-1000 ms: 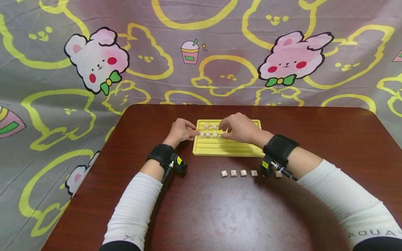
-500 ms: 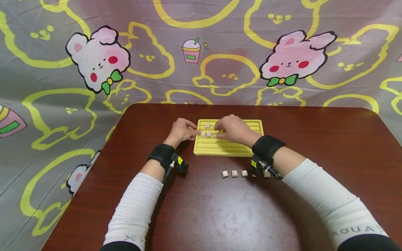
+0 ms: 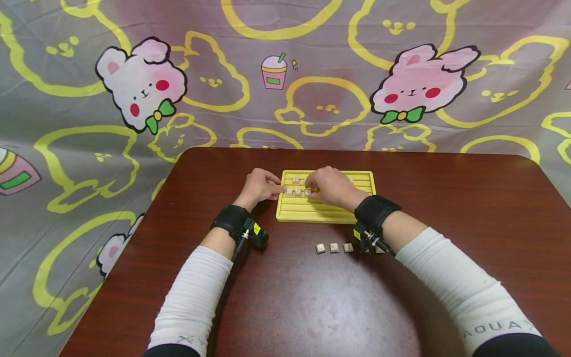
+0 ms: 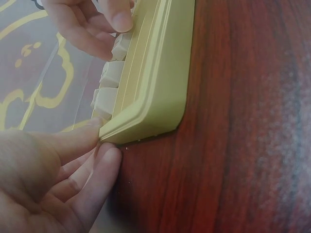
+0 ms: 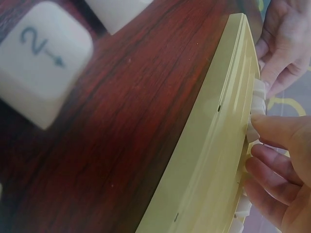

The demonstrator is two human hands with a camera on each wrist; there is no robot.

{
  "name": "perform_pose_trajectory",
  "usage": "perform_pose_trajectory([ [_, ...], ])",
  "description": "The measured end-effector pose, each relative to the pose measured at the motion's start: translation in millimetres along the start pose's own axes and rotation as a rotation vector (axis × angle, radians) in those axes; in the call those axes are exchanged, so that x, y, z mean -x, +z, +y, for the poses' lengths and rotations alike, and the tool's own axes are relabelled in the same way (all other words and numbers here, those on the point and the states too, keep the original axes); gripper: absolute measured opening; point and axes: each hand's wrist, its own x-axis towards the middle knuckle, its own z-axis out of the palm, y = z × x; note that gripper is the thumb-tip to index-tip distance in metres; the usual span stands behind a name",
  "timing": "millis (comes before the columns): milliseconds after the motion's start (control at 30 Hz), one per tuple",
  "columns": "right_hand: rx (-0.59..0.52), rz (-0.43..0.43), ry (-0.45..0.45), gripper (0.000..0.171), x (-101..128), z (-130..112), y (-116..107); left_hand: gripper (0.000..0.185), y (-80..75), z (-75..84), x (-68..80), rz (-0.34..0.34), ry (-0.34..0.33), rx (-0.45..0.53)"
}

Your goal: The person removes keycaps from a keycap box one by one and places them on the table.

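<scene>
Dark red wood forms the table [image 3: 290, 297], on whose far middle a yellow grooved tray [image 3: 330, 210] is laid. Its left edge is touched by the left hand [image 3: 257, 186], fingers loosely curled, as shown in the left wrist view. Small tiles in the tray [image 3: 297, 191] are pinched by the right hand [image 3: 327, 186]. A near row of loose tiles [image 3: 333, 247] is seen from the head; only the right wrist view shows one marked "2" [image 5: 41, 58].

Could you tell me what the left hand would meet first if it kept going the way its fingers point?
Most likely the yellow slotted board: the left hand already touches its left edge, fingers aimed at the small tiles in its rows.
</scene>
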Motion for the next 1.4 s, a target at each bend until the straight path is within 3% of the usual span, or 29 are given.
perform_pose_trajectory([
  [267,-0.003,-0.015,0.017,0.021,-3.2,-0.5,1.2,0.029,-0.1,0.7,-0.8,-0.006,-0.002,0.002],
  [600,0.005,0.008,0.006,0.006,-4.1,-2.2,2.7,0.029,1.1,2.3,1.5,0.0,0.007,-0.02],
  [1400,0.026,0.015,-0.01,0.008,-2.5,-2.2,1.2,0.029,0.3,3.1,0.7,0.006,-0.002,-0.007],
])
